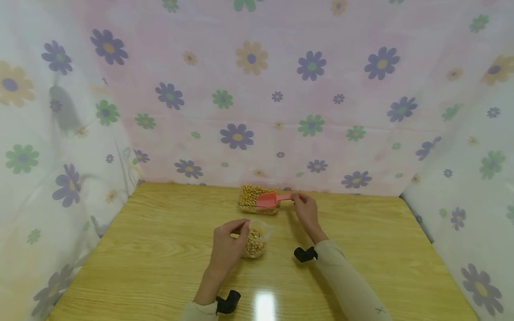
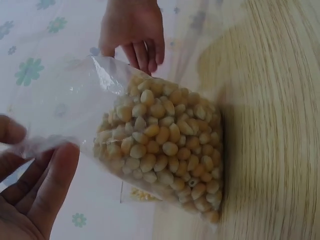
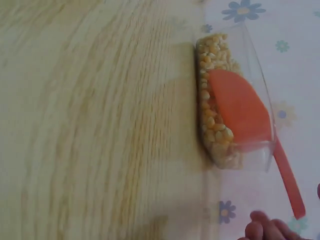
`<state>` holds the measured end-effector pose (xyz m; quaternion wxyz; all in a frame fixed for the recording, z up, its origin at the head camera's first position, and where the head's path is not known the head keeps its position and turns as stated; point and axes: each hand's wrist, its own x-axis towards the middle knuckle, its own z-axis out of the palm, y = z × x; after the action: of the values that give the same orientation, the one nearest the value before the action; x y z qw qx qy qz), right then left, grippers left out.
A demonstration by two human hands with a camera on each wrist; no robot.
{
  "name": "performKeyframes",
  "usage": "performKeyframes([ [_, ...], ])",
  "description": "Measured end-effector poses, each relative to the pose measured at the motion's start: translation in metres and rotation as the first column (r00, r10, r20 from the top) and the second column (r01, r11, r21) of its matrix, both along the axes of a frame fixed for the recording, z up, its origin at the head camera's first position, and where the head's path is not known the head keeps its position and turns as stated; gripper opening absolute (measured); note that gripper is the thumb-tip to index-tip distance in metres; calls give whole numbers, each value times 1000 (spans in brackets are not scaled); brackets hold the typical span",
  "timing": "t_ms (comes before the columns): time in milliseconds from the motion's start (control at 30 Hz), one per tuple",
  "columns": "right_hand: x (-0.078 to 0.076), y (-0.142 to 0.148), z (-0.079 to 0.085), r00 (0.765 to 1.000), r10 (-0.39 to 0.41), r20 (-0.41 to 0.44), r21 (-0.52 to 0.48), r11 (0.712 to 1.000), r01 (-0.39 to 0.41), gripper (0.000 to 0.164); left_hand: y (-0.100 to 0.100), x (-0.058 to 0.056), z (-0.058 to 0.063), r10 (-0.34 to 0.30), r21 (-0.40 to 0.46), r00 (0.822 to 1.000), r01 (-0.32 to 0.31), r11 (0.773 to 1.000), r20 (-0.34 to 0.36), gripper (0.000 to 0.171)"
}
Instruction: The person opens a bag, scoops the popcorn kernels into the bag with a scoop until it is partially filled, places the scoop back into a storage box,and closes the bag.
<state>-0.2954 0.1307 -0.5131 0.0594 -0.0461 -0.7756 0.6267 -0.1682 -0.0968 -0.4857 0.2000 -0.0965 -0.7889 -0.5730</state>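
Observation:
My left hand (image 1: pixel 230 245) pinches the top edge of a clear plastic bag (image 2: pixel 107 80) between thumb and fingers. Corn kernels (image 2: pixel 162 145) fill the bag's lower part, and it stands upright on the table. Farther back, a clear plastic box (image 3: pixel 255 155) holds more corn kernels (image 3: pixel 214 52). A red scoop (image 3: pixel 237 107) lies in the box, its blade on the kernels and its handle (image 3: pixel 287 175) sticking out over the right wall. My right hand (image 1: pixel 307 211) is at the handle's end; in the right wrist view its fingers (image 3: pixel 267 230) are apart from the handle.
The wooden table (image 1: pixel 160 249) reaches back to a flowered curtain (image 1: pixel 277 84), close behind the box. Similar cloth hangs along the left and right sides. Black wrist mounts (image 1: pixel 229 302) sit on both forearms.

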Motion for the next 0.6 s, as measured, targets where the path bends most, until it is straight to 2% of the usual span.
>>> performKeyframes([
  [100,9,9,5,999,-7,-46,51,999,10,44,-4,1,1,-50,-34,999,49,998,-8,20],
  [200,22,12,10,988,8,-155,74,997,3,36,-13,1,-2,-145,-62,989,143,988,-23,28],
  [267,36,8,19,974,81,-213,102,993,-61,29,-21,1,-2,-214,-75,977,212,974,-21,33],
  [300,42,6,20,960,154,-234,137,983,-124,27,-24,1,-3,-244,-81,970,242,967,-15,36],
  [367,55,0,20,913,344,-220,202,932,-302,25,-30,2,-3,-276,-103,961,275,956,8,41],
  [433,67,-4,20,838,520,-165,247,845,-475,26,-34,3,-2,-286,-129,958,287,949,27,42],
  [467,69,-5,15,797,588,-140,260,798,-543,28,-36,3,-2,-280,-136,959,283,950,37,41],
  [500,73,-5,14,756,643,-124,264,755,-600,29,-36,4,-1,-274,-140,961,277,951,45,38],
  [533,76,-6,12,730,675,-111,257,729,-635,30,-37,4,-2,-268,-142,962,272,952,48,35],
  [600,81,-6,11,701,703,-119,242,705,-666,31,-38,4,-3,-260,-131,964,265,955,53,29],
])
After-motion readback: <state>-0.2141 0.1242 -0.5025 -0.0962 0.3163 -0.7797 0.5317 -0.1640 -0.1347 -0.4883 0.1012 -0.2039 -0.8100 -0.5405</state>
